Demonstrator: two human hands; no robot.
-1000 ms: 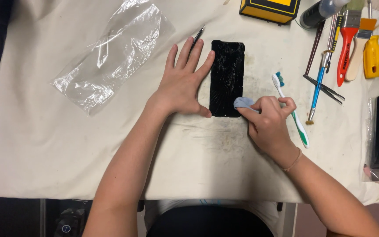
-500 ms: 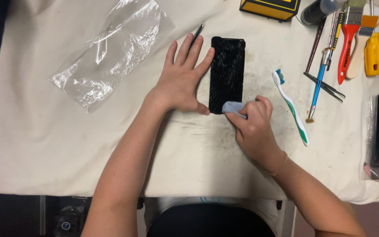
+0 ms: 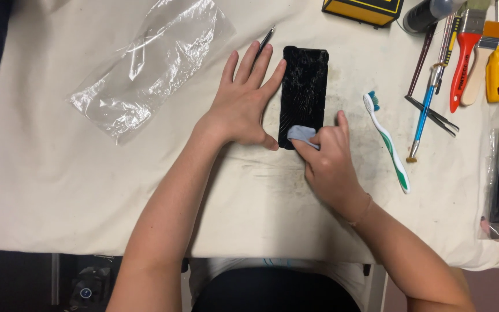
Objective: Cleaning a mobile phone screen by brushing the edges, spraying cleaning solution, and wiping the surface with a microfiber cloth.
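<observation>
A black phone (image 3: 304,95) with a badly cracked screen lies flat on the bench (image 3: 59,190), its long side running away from the person, on a stained patch of the pale cloth cover. The left hand (image 3: 244,104) lies flat on the cloth just beside the phone's left edge, fingers spread and straight, thumb stretched along the phone's near corner; it grips nothing and simply braces the phone from the side. The right hand (image 3: 327,164) is curled, its fingers pinched together on a small pale blue cloth (image 3: 302,134), which is pressed onto the near end of the cracked glass.

Just beyond the left fingertips a thin dark pen-like tool (image 3: 265,40) pokes out, near the phone's far left corner. Farther left lies a crumpled clear plastic bag (image 3: 145,66), well apart from both hands. To the right of the phone, near the right hand, rests a white and green toothbrush (image 3: 389,144). Beyond it are a blue-handled fine brush (image 3: 424,112), dark tweezers (image 3: 434,115), a red-handled paintbrush (image 3: 465,55) and a yellow tool (image 3: 498,72). A yellow and black box (image 3: 362,8) sits at the far edge.
</observation>
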